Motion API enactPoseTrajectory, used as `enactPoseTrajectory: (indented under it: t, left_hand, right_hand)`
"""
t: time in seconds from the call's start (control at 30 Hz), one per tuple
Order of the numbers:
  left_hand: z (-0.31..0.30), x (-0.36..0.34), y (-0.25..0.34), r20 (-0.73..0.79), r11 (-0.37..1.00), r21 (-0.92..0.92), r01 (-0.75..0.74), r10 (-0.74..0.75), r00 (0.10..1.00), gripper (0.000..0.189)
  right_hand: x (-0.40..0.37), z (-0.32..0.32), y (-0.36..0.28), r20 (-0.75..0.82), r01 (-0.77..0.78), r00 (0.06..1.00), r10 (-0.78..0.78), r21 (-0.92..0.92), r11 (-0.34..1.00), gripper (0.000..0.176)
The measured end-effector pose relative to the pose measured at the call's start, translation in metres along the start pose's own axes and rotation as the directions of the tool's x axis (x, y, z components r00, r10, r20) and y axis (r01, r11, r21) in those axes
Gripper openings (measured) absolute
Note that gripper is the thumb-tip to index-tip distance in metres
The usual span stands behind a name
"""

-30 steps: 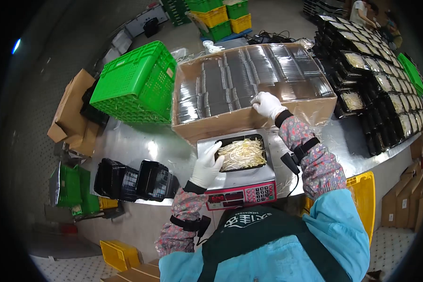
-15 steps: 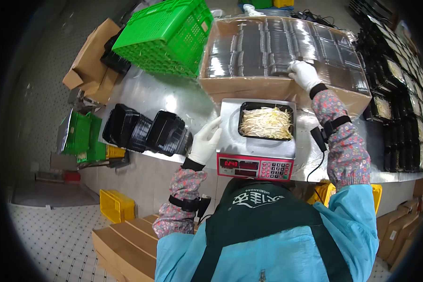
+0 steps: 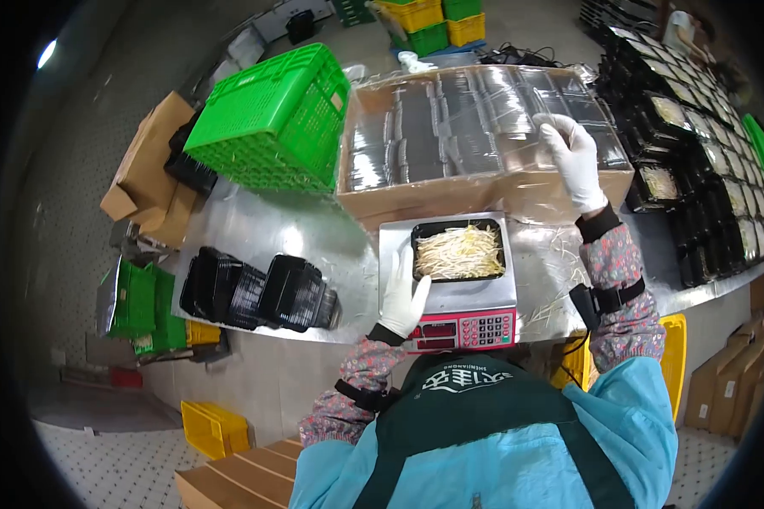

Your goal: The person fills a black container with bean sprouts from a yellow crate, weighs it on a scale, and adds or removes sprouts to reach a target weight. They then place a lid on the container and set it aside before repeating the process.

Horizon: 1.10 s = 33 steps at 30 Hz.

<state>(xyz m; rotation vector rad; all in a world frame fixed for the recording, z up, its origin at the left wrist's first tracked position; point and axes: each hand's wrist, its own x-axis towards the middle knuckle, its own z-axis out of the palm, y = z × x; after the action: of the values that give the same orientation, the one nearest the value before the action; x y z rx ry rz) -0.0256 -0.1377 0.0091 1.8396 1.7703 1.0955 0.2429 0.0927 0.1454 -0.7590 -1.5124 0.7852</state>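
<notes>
A black tray (image 3: 458, 251) filled with bean sprouts (image 3: 457, 253) sits on the metal plate of a red digital scale (image 3: 475, 329). My left hand (image 3: 403, 297), in a white glove, lies at the tray's left edge with fingers stretched and thumb apart. Over the front right of a cardboard box (image 3: 424, 204), my gloved right hand (image 3: 577, 165) is raised with its fingers pinched. A clear plastic lid (image 3: 525, 159) shows at those fingertips, hard to separate from the stacked clear lids (image 3: 463, 119) behind it. My left hand partly covers the scale's display.
Nested empty black trays (image 3: 290, 293) lie on the metal table (image 3: 339, 242) to the left. A green crate (image 3: 267, 119) stands beside the box. Stacked filled trays (image 3: 721, 199) line the right side. Loose sprouts (image 3: 560, 293) are scattered right of the scale. A person (image 3: 683, 34) is at the far right.
My left hand has moved right, from beside the empty trays to the sprout tray. My right hand has lifted off the lid stacks toward the box's front right. The view has tilted up.
</notes>
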Motion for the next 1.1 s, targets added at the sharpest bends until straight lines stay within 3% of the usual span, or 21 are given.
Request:
enactPoseTrajectory:
  t: [0.03,0.13,0.23,0.27,0.3,0.37,0.47,0.5,0.53,0.57,0.6,0.63,0.73,1.0,1.1]
  left_hand:
    - [0.008,0.001,-0.001,0.008,0.997,0.070,-0.029,0.028,1.000,0.069]
    - [0.009,0.001,0.015,0.044,0.919,0.391,-0.046,0.032,0.999,0.069]
    - [0.012,0.004,0.004,0.002,0.982,0.157,-0.100,0.101,0.995,0.067]
    - [0.013,0.008,0.004,-0.025,0.978,-0.204,0.034,-0.040,0.999,0.064]
    - [0.013,0.012,0.004,0.004,0.829,-0.537,0.155,-0.181,0.983,0.061]
    - [0.009,0.023,0.005,0.085,0.561,-0.798,0.220,-0.257,0.963,0.052]
    - [-0.012,0.048,0.004,0.068,0.565,-0.816,0.126,-0.123,0.990,0.037]
    - [-0.015,0.048,0.002,-0.045,0.669,-0.743,0.011,-0.066,0.997,0.036]
    - [-0.020,0.052,-0.002,-0.051,0.455,-0.888,0.062,-0.231,0.972,0.038]
    - [-0.024,0.057,-0.007,-0.013,0.207,-0.976,0.073,-0.386,0.923,0.040]
    - [-0.025,0.061,-0.011,0.066,-0.055,-0.998,0.044,-0.518,0.853,0.041]
    - [-0.023,0.062,-0.016,0.023,0.002,-1.000,0.029,-0.554,0.832,0.049]
    - [-0.008,0.056,-0.035,0.011,-0.009,-1.000,0.007,-0.496,0.868,0.052]
    - [-0.001,0.043,-0.028,0.049,-0.008,-0.999,0.053,-0.554,0.831,0.055]
    - [-0.003,0.042,-0.026,0.028,0.016,-0.999,0.044,-0.562,0.827,0.054]
  right_hand:
    - [-0.008,-0.008,-0.010,0.061,-0.153,0.987,0.150,0.050,0.987,0.021]
    - [-0.036,-0.010,-0.004,0.101,-0.235,0.970,0.223,0.139,0.962,0.024]
    - [-0.062,-0.008,-0.007,0.204,-0.418,0.904,0.377,0.230,0.879,0.029]
    - [-0.071,-0.002,-0.009,0.200,-0.425,0.902,0.382,0.263,0.866,0.027]
    - [-0.079,0.003,-0.011,0.243,-0.463,0.880,0.408,0.255,0.849,0.026]
    - [-0.094,0.017,-0.016,0.328,-0.541,0.827,0.456,0.245,0.805,0.025]
    - [-0.116,0.044,-0.012,0.460,-0.593,0.767,0.447,0.243,0.767,0.028]
    - [-0.115,0.047,-0.012,0.489,-0.599,0.750,0.446,0.215,0.771,0.030]
    - [-0.114,0.048,-0.012,0.517,-0.603,0.732,0.444,0.187,0.775,0.033]
    - [-0.118,0.048,-0.001,0.473,-0.342,0.831,0.293,0.018,0.940,0.035]
    - [-0.126,0.048,0.017,0.462,-0.045,0.879,0.117,-0.163,0.986,0.037]
    - [-0.132,0.049,0.022,0.485,0.252,0.872,-0.064,-0.333,0.909,0.039]
    - [-0.155,0.053,0.017,0.622,0.519,0.752,-0.217,-0.356,0.777,0.045]
    - [-0.167,0.044,0.013,0.665,0.488,0.745,-0.054,-0.488,0.724,0.047]
    - [-0.167,0.042,0.012,0.647,0.479,0.758,-0.076,-0.475,0.738,0.043]
